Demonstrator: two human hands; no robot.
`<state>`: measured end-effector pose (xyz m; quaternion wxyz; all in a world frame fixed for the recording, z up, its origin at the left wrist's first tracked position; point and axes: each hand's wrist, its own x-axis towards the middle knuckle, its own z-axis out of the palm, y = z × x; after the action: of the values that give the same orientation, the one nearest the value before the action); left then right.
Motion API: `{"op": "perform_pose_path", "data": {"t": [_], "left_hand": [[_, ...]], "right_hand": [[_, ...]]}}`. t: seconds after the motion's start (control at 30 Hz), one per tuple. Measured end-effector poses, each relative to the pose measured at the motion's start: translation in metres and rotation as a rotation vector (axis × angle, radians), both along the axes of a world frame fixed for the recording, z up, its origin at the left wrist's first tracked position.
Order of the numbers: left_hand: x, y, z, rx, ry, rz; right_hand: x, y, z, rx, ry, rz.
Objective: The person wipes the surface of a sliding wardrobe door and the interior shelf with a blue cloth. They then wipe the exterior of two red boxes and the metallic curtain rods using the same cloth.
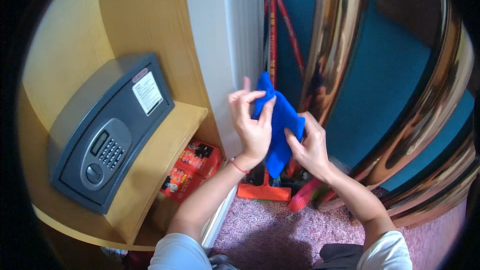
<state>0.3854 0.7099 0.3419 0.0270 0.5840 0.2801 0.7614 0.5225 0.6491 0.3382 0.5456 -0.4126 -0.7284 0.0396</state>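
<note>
A bright blue cloth, folded and hanging at a slant, is held up between both my hands in the middle of the view. My left hand pinches its upper part between thumb and fingers, the other fingers raised. Lower down, my right hand grips the cloth's right edge, thumb in front and fingers mostly hidden behind. Behind the cloth stands a red pole, and an orange broom-like head rests on the carpet below; whether the two join is covered by the cloth.
To the left, a dark grey safe with a keypad sits on a wooden shelf. Red packages lie underneath. Shiny copper-coloured curved bars over teal panels rise at right. Purple carpet covers the floor.
</note>
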Motion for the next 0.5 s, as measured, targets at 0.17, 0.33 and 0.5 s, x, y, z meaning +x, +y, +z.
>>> {"op": "perform_pose_path", "data": {"t": [0.17,0.33,0.5], "left_hand": [[-0.059,0.015,0.057,0.302,-0.07,0.289],[-0.068,0.073,0.039,0.062,0.112,0.309],[-0.051,0.062,-0.043,-0.191,0.17,0.225]], "right_hand": [[-0.066,0.031,0.038,0.171,0.276,0.09],[-0.1,0.078,0.051,0.433,-0.162,-0.016],[-0.097,0.076,-0.014,0.252,-0.288,-0.058]]}}
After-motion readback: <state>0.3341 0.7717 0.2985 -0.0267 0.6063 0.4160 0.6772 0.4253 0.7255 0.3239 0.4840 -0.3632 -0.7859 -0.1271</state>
